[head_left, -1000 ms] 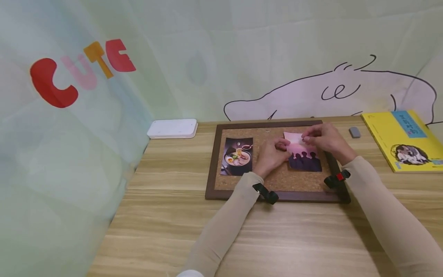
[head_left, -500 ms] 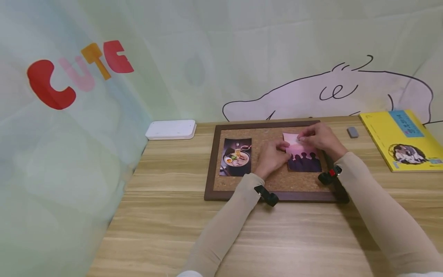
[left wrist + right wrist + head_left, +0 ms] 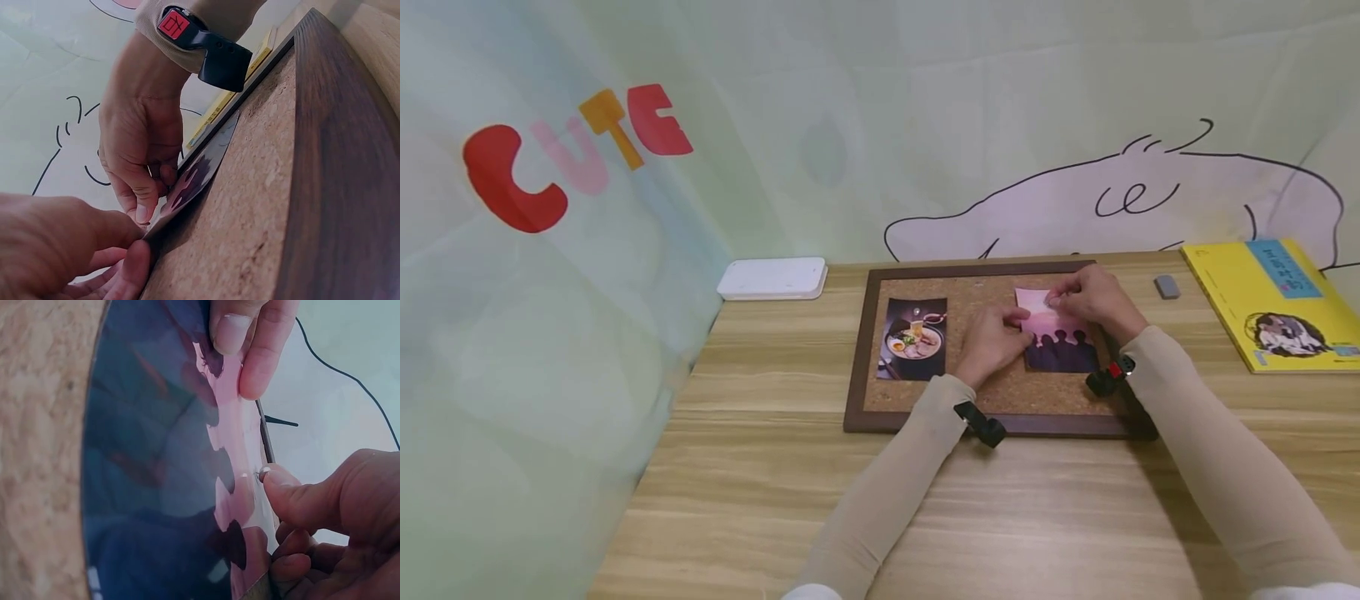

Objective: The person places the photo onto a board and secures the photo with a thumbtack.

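A pink and dark photo print [image 3: 1058, 348] with silhouetted figures lies over the right half of a framed corkboard [image 3: 973, 396]. My left hand [image 3: 992, 337] pinches its left edge between thumb and fingers; in the left wrist view the print [image 3: 197, 178] is lifted slightly from the cork. Near the photo's top edge, my right hand [image 3: 1099, 300] pinches a small pushpin [image 3: 263, 472] against the pink part. The pin's tip is too small to make out. On the board's left half lies a photo of a ramen bowl [image 3: 913, 343], with a pin [image 3: 917, 312] near its top.
To the right of the board are a grey eraser [image 3: 1167, 287] and a yellow book [image 3: 1277, 308]. A white flat case [image 3: 773, 278] stands at the back left of the wooden table [image 3: 760, 467]. A printed curtain [image 3: 820, 150] hangs behind.
My right hand has shifted slightly left along the upper part of the photo, and its wrist has come in closer. My left hand keeps its hold on the photo's edge.
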{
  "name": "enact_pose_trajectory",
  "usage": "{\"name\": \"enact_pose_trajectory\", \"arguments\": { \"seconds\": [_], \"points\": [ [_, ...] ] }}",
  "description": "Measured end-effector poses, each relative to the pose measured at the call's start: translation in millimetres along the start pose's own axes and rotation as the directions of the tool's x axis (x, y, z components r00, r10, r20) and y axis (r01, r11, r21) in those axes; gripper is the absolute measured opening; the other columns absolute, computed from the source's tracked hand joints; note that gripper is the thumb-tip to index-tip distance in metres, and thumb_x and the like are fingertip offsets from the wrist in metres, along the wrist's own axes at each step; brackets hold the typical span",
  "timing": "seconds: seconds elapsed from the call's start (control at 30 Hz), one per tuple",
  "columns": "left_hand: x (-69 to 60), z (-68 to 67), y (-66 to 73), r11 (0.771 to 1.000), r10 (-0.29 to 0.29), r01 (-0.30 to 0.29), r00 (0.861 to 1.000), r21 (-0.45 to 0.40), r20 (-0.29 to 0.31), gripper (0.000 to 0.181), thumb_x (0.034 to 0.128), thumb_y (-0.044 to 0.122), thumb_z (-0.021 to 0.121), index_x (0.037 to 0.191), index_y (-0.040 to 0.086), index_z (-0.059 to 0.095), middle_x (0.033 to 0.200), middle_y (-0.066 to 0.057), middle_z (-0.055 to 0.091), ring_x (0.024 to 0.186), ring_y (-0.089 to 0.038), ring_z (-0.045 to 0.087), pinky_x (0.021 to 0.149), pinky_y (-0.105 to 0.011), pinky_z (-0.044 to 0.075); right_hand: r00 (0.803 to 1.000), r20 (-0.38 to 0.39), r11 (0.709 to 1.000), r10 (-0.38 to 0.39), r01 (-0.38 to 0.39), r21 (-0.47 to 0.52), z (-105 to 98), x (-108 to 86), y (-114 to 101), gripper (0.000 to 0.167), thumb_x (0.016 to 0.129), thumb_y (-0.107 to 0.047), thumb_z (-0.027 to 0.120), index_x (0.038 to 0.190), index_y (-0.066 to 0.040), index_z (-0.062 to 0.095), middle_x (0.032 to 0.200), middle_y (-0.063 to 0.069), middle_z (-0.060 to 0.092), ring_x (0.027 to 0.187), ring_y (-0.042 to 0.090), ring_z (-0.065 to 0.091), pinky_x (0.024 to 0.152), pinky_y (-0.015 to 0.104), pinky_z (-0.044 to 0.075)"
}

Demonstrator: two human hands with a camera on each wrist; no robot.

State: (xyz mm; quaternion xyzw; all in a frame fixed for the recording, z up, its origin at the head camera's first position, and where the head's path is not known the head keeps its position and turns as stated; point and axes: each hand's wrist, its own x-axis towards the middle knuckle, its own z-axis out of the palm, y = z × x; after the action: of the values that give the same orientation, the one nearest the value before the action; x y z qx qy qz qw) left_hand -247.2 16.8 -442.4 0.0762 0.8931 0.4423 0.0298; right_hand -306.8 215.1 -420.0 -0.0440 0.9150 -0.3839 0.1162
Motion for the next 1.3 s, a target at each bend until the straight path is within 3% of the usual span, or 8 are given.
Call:
{"name": "enact_pose_trajectory", "arguments": {
  "seconds": [0.37, 0.53, 0.7, 0.83, 1.0, 1.3],
  "points": [
    [10.5, 7.7, -8.5, 1.0, 0.005, -0.005, 1.0, -0.007, 0.013, 0.032, 0.0944, 0.014, 0.079, 0.126, 0.01, 0.078, 0.121, -0.007, 0.08, 0.092, -0.009, 0.072, 0.084, -0.019, 0.055, 1.0, -0.012, 0.999, 0.015, -0.016, -0.031, -2.7, 2.8, 0.7, 0.027, 0.101, -0.018, 0.072, 0.113, 0.006, 0.076, 0.089, 0.007, 0.061, 0.082, 0.023, 0.051, 0.067, 0.033, 0.04],
    [5.6, 3.5, -2.2, 1.0, 0.005, -0.005, 1.0, -0.015, 0.023, 0.031, 0.0954, 0.012, 0.079, 0.126, 0.008, 0.078, 0.122, -0.009, 0.08, 0.097, -0.013, 0.073, 0.085, -0.022, 0.057, 1.0, 0.004, 1.0, 0.025, -0.025, -0.009, -5.0, 2.5, -0.4, 0.032, 0.101, -0.022, 0.073, 0.115, 0.006, 0.075, 0.094, 0.008, 0.061, 0.086, 0.023, 0.051, 0.068, 0.033, 0.04],
    [1.9, 1.4, 1.0, 0.999, 0.02, -0.021, 0.999, 0.029, 0.028, 0.031, 0.0964, 0.013, 0.079, 0.127, 0.007, 0.078, 0.123, -0.008, 0.079, 0.099, -0.014, 0.067, 0.084, -0.022, 0.054, 0.999, 0.015, 0.999, 0.052, -0.052, 0.007, -6.5, 3.8, -1.6, 0.034, 0.101, -0.024, 0.073, 0.119, 0.005, 0.074, 0.103, 0.01, 0.062, 0.09, 0.023, 0.052, 0.07, 0.031, 0.043],
    [3.8, 3.9, -2.0, 0.999, 0.015, -0.016, 1.0, 0.04, 0.022, 0.032, 0.0963, 0.014, 0.08, 0.128, 0.008, 0.077, 0.12, -0.007, 0.078, 0.097, -0.014, 0.06, 0.083, -0.021, 0.048, 0.998, 0.008, 0.998, 0.061, -0.061, 0.002, -6.3, 5.2, -4.1, 0.032, 0.099, -0.022, 0.073, 0.118, 0.005, 0.073, 0.096, 0.007, 0.063, 0.085, 0.02, 0.053, 0.068, 0.03, 0.044],
    [3.8, 4.7, -2.4, 0.998, 0.018, -0.019, 1.0, 0.064, 0.019, 0.032, 0.0969, 0.015, 0.079, 0.128, 0.009, 0.077, 0.124, -0.008, 0.075, 0.103, -0.015, 0.058, 0.09, -0.024, 0.047, 0.998, -0.005, 0.998, 0.058, -0.058, -0.002, -5.2, 6.1, -6.6, 0.028, 0.097, -0.019, 0.074, 0.112, 0.004, 0.072, 0.088, 0.004, 0.062, 0.079, 0.018, 0.054, 0.065, 0.03, 0.044],
    [-2.6, 1.4, 0.8, 0.994, 0.049, -0.05, 0.999, 0.098, 0.006, 0.029, 0.0964, 0.015, 0.079, 0.125, 0.009, 0.078, 0.122, -0.008, 0.075, 0.101, -0.014, 0.056, 0.088, -0.023, 0.046, 0.999, -0.038, 0.997, 0.03, -0.033, -0.074, 2.2, 4.8, -6.7, 0.026, 0.097, -0.018, 0.074, 0.109, 0.005, 0.072, 0.103, 0.017, 0.063, 0.091, 0.029, 0.053, 0.069, 0.032, 0.044]
  ]
}}
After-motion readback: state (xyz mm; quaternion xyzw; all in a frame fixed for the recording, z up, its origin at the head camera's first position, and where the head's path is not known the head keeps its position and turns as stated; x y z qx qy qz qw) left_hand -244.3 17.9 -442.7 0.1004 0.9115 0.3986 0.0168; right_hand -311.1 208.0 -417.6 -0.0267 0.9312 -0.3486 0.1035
